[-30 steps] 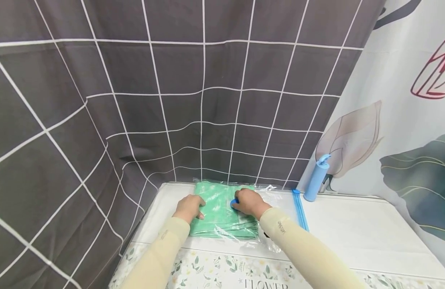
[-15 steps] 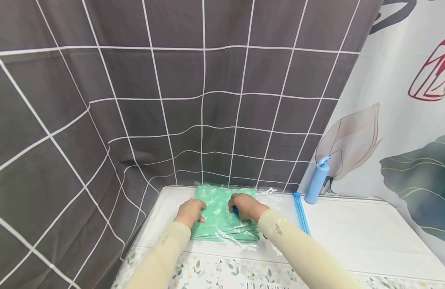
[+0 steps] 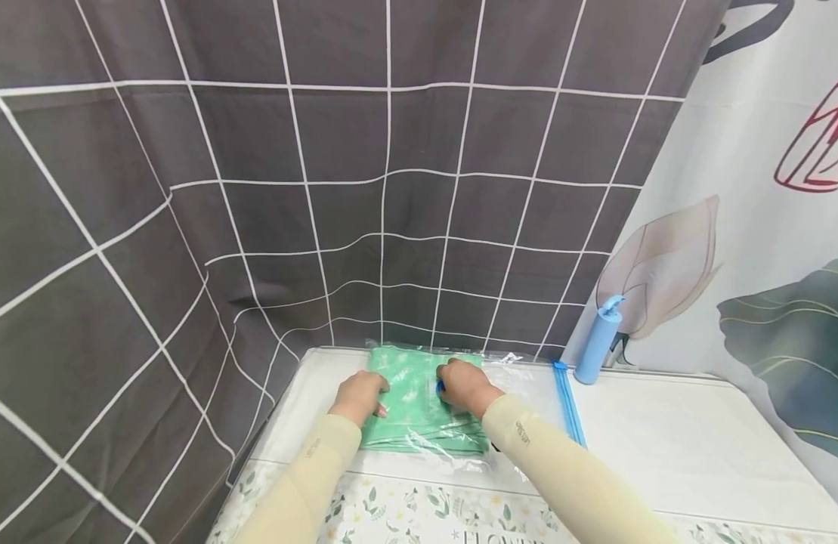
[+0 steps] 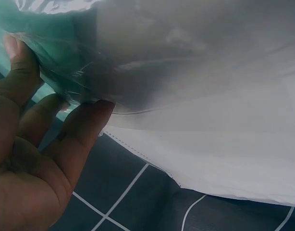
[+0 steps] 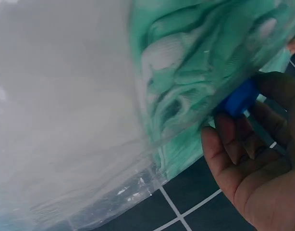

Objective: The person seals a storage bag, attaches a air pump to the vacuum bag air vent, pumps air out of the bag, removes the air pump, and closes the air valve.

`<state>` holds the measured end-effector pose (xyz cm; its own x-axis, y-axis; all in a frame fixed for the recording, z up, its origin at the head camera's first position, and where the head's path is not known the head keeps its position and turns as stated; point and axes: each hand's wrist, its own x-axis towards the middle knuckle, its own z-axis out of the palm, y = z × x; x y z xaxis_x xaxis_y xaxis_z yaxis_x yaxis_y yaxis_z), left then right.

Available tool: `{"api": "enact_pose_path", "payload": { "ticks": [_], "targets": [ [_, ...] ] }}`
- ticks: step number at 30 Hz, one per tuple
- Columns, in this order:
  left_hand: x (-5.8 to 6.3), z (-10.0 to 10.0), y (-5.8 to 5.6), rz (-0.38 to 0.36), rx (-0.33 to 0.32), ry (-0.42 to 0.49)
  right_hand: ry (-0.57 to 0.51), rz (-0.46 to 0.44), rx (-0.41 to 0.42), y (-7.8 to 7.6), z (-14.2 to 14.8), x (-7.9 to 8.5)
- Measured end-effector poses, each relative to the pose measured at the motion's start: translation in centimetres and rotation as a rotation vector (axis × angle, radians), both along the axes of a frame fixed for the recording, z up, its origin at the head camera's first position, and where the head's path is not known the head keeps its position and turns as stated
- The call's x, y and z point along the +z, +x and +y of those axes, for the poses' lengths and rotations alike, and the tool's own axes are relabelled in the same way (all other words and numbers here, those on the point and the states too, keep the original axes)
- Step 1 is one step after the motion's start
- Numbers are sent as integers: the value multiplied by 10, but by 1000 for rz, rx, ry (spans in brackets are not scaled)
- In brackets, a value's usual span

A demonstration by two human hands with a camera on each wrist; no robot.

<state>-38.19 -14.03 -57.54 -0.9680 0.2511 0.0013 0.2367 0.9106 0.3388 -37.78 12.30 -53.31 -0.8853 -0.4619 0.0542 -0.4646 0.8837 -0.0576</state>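
Observation:
A folded green cloth with pale patches lies inside a clear plastic bag on the white tabletop. My right hand pinches a round blue cap on the bag, above the cloth; the fingers partly hide it in the head view. At the cloth's left edge, my left hand rests on the bag with thumb and fingers spread apart. The left wrist view shows those fingertips touching the plastic. A blue zip strip runs along the bag's right end.
A light blue hand pump stands at the back, right of the zip strip. Dark gridded fabric hangs behind and to the left of the table. A floral printed band crosses the tabletop's front.
My right hand has turned around the blue cap, covering more of it and then showing a little again. The left hand has stayed at the cloth's left edge. The head view has shifted slightly.

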Motion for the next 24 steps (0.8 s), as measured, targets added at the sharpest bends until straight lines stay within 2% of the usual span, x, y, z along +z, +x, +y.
{"api": "enact_pose_path", "payload": {
  "ticks": [2, 4, 5, 6, 7, 9, 11, 14, 17, 18, 21, 22, 24],
  "targets": [
    [20, 6, 14, -26, 16, 12, -6, -14, 9, 10, -2, 12],
    [20, 5, 15, -21, 3, 23, -4, -52, 4, 22, -6, 29],
    [30, 7, 22, -28, 6, 27, -2, -52, 15, 24, -5, 31],
    [31, 8, 23, -30, 6, 30, -1, -48, 26, 25, -5, 32],
    [42, 11, 30, -46, 16, 35, 0, -45, 36, 25, -3, 32],
    [40, 13, 30, -48, 21, 38, -1, -43, 54, 27, -1, 32],
    [57, 20, 42, -68, 47, 41, -22, -44, 72, 29, 3, 33],
    [58, 22, 43, -68, 58, 48, -87, -43, 87, 30, 11, 36],
    [59, 22, 44, -72, 69, 50, -203, -25, 104, 29, 26, 37],
    [59, 21, 44, -72, 69, 53, -256, -3, 134, 18, 38, 24],
    [58, 19, 41, -82, 72, 62, -362, 3, 132, 20, 64, 26],
    [51, 17, 37, -64, 62, 52, -387, -2, 113, 22, 73, 27],
    [49, 15, 32, -63, 57, 45, -439, -20, 52, 29, 93, 30]
  ]
}}
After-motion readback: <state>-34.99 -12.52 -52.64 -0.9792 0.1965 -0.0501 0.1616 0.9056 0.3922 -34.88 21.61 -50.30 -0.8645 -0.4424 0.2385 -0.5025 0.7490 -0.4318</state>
